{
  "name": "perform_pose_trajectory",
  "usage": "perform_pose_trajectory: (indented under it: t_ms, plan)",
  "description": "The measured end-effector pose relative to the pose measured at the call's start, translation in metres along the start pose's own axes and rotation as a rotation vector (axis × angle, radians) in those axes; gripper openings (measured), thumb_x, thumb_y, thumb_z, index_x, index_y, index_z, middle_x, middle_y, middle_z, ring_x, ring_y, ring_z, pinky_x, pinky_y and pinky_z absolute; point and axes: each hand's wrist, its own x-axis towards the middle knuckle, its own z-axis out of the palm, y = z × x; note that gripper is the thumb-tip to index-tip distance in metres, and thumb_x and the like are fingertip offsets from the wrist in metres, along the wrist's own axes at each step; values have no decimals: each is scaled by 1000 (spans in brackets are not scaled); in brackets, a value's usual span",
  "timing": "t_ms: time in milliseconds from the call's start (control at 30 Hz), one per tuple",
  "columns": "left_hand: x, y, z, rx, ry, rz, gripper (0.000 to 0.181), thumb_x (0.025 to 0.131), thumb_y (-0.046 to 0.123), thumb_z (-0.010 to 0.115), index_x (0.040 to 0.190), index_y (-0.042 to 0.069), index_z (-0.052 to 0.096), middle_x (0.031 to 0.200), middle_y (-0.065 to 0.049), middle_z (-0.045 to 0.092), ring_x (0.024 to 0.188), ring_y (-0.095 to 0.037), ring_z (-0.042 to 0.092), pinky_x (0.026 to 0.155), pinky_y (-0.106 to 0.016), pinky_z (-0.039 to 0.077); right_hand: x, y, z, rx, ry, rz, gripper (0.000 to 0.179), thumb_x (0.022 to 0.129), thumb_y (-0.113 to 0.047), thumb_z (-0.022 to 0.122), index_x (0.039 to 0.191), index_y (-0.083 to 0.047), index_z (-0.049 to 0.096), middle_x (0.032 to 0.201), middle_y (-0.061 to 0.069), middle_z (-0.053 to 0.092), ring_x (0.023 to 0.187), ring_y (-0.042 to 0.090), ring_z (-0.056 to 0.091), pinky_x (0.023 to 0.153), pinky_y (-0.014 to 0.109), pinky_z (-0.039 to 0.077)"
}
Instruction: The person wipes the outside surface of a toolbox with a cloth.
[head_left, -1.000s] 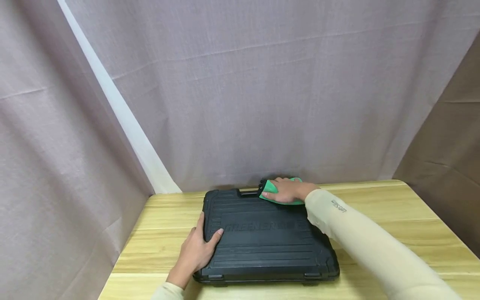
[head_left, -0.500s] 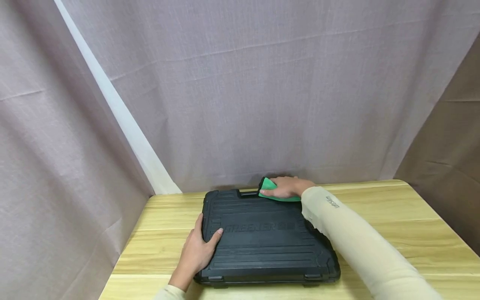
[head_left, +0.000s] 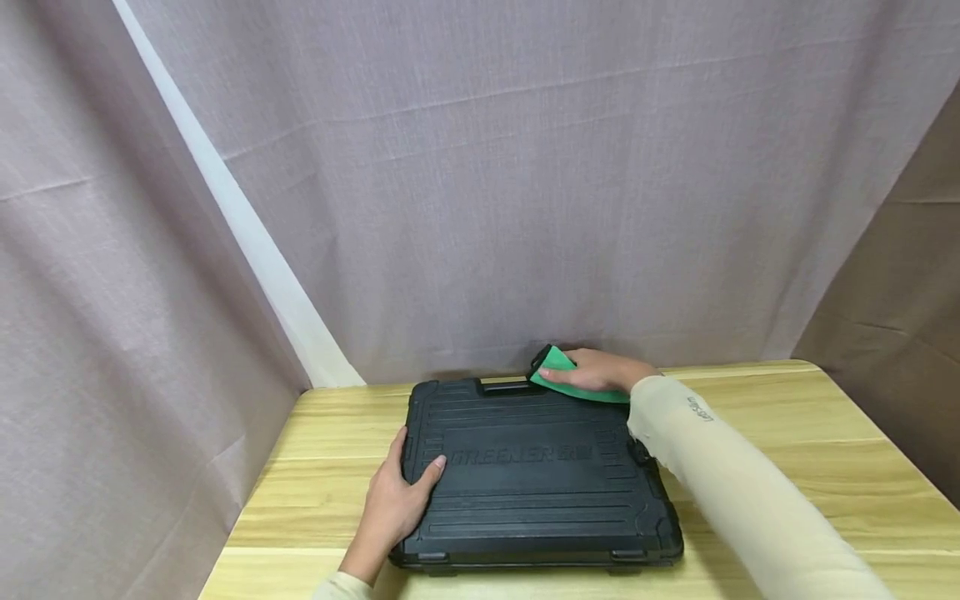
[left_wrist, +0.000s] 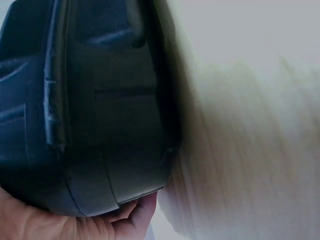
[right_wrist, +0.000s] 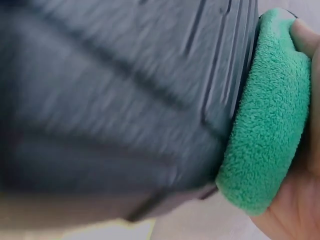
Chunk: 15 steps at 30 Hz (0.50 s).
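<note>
A black hard plastic tool case (head_left: 517,483) with raised lettering lies flat and closed on the table. My left hand (head_left: 397,504) holds its left edge, thumb on the lid and fingers down the side; in the left wrist view the hand (left_wrist: 90,222) is partly hidden by the case (left_wrist: 110,120). My right hand (head_left: 600,371) grips a fluffy green microfibre cloth (head_left: 558,362) with a black edge, at the far side of the case, right of the carry handle (head_left: 506,387). In the right wrist view, the cloth (right_wrist: 270,115) lies against the edge of the case (right_wrist: 150,100).
The wooden table (head_left: 787,433) extends on both sides of the case. A greyish-mauve curtain (head_left: 480,208) hangs right behind the table's far edge, with a pale strip (head_left: 247,225) at the left. Two latches (head_left: 628,556) face the near side.
My right hand shifts slightly left, then moves right along the far edge with the cloth, showing more of the handle. My left hand and the case stay nearly still.
</note>
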Motion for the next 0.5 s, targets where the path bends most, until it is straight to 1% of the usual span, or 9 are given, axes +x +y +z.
perform_pose_trajectory:
  t_ms: [167,233,300,333,433,500]
  plan:
    - [1,-1,0,0,-3,0,92,98,61,70,169,15,33,161,-27,52,145,-51,54,113,-65,49,-7,21,-3,56,13,-13,101,102,-80,40,170,-7,27,173,24,34,157,46,37,123,65,39]
    - [1,-1,1,-1,-4,-3,92,98,60,70,169,15,33,161,-26,52,146,-51,54,114,-66,49,-12,31,-4,76,15,-29,97,105,-77,37,170,-6,25,172,26,33,156,47,39,119,65,41]
    - [1,-2,1,-4,-4,-2,91,98,60,70,169,15,34,161,-26,52,145,-51,54,113,-66,49,-18,41,-4,95,20,-34,96,106,-75,34,171,-4,21,172,29,31,154,47,40,116,63,44]
    - [1,-2,2,-4,-5,-2,91,98,60,70,168,15,34,161,-26,52,145,-51,54,113,-66,49,-21,46,-3,105,26,-30,97,107,-75,33,171,-4,18,173,30,28,155,48,39,116,64,43]
    - [0,-2,2,-4,-6,2,92,97,61,70,168,15,35,160,-27,53,144,-51,54,112,-66,50,-28,58,3,142,54,-46,96,109,-71,28,171,-1,8,174,32,20,158,52,31,119,68,39]
    - [0,-1,2,-6,-6,4,92,97,61,71,168,15,35,160,-27,53,144,-51,55,113,-65,50,-32,63,7,188,64,-42,97,109,-72,24,171,0,1,176,32,11,162,54,20,125,74,29]
